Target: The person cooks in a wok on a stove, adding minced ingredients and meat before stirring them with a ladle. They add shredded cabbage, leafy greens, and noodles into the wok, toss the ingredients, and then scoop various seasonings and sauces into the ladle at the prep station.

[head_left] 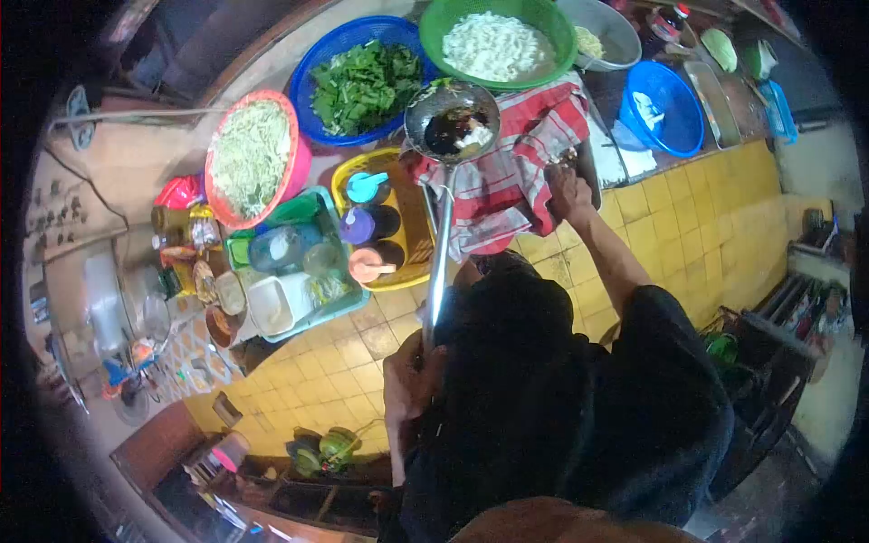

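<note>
My left hand (pixel 412 376) is closed round the long metal handle of a ladle (pixel 444 235). The ladle's wide bowl holds dark liquid and a white lump, and it hangs over a red-and-white checked cloth (pixel 516 172). My right hand (pixel 570 195) is at the cloth's right edge, over a metal tray (pixel 593 163) that the cloth partly covers. Its fingers are curled down by some small brownish bits; what they grip is too small to make out.
Around the cloth stand a green basin of white noodles (pixel 498 45), a blue basket of chopped greens (pixel 367 90), a pink basket of shredded cabbage (pixel 253 158), a yellow basket of lidded jars (pixel 412 244), a teal container tray (pixel 348 299) and a blue bucket (pixel 665 109).
</note>
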`<state>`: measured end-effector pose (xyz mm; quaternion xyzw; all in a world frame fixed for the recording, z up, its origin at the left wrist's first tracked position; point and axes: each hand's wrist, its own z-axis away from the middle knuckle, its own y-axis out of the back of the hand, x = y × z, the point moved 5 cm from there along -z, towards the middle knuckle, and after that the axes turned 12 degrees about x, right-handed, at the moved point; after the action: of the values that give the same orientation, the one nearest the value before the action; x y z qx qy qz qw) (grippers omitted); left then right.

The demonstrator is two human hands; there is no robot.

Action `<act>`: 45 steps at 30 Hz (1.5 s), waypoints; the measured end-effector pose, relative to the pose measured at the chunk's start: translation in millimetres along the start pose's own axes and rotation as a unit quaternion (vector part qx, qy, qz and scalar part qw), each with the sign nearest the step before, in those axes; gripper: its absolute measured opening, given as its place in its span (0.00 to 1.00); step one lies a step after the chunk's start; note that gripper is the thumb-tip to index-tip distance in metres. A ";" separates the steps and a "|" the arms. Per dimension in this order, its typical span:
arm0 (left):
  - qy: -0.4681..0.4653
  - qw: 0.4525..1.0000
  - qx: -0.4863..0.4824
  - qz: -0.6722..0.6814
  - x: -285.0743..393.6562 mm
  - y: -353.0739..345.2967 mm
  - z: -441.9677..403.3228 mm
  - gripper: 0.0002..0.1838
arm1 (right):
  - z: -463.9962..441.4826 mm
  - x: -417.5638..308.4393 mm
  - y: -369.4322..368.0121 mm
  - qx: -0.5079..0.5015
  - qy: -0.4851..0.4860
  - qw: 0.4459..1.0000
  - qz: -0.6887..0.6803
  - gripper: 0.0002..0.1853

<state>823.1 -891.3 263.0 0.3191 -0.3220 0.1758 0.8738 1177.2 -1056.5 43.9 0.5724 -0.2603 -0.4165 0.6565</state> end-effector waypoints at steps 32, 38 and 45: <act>0.006 0.997 0.071 0.020 -85.3 43.0 46.4 0.14 | -52.5 57.7 -93.3 0.037 0.199 0.977 0.073 0.08; 0.018 0.996 0.084 0.024 -83.3 54.2 63.1 0.16 | -86.8 76.9 -178.9 0.095 0.040 0.990 0.099 0.10; -0.036 0.991 0.106 0.076 -95.2 61.4 79.5 0.16 | -52.5 52.1 -78.5 0.079 0.154 0.976 0.131 0.12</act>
<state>686.2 -909.2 272.9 0.3904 -0.3561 0.2635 0.8071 1227.7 -1072.3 -50.1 0.6407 -0.2606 -0.2122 0.6903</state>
